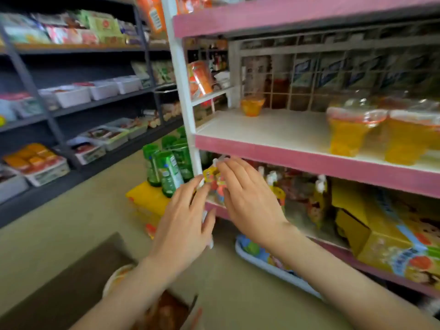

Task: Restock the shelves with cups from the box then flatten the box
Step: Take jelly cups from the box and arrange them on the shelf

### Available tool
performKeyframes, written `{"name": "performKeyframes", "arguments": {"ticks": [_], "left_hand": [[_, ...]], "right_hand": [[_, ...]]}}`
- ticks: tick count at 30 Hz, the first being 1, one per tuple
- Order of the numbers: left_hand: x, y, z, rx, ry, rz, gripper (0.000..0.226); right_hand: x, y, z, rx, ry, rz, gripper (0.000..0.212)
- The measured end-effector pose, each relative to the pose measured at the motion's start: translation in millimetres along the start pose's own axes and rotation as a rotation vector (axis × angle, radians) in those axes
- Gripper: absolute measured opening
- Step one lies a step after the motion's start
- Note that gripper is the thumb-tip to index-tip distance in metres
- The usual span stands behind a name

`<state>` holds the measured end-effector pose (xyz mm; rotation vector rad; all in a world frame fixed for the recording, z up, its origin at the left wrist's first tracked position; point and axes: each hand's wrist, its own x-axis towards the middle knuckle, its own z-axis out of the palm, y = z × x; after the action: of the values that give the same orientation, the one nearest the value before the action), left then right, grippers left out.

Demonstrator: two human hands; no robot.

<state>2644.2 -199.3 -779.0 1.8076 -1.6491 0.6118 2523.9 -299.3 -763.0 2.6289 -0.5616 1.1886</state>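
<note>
While cups (352,129) line the pink shelf (309,160) above, both hands (247,198) pinch a small packet (214,179) below it, the box (71,289) unflattened.

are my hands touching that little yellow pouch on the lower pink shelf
Touching. The head view shows the right hand with fingertips over the pouch top and the left hand with fingertips against its left side, though the frame is blurred.

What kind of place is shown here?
Most likely a small grocery shop. Pink shelves hold sealed drink cups, grey racks carry trays of packaged snacks, and green bottles stand on the floor.
</note>
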Motion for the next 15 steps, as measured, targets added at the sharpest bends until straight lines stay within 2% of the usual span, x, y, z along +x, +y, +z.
{"name": "performKeyframes", "arguments": {"ticks": [5, 7, 11, 13, 15], "left_hand": [[-141, -88, -67, 0.206, -0.173, -0.316, 0.042], [-199, -111, -86, 0.292, -0.262, -0.467, 0.039], [-271, -124, -97, 0.26, -0.54, -0.7, 0.058], [-281, -123, -92, 0.157, -0.626, -0.715, 0.066], [-282, -117, -81, 0.111, -0.706, -0.577, 0.071]], "right_hand": [[-15, -155, 88, 0.313, -0.226, -0.271, 0.049], [-25, -203, 112, 0.368, -0.325, -0.37, 0.063], [-48, -251, 149, 0.4, -0.526, -0.433, 0.068], [-59, -251, 160, 0.35, -0.625, -0.485, 0.067], [-69, -243, 162, 0.375, -0.693, -0.472, 0.069]]}}
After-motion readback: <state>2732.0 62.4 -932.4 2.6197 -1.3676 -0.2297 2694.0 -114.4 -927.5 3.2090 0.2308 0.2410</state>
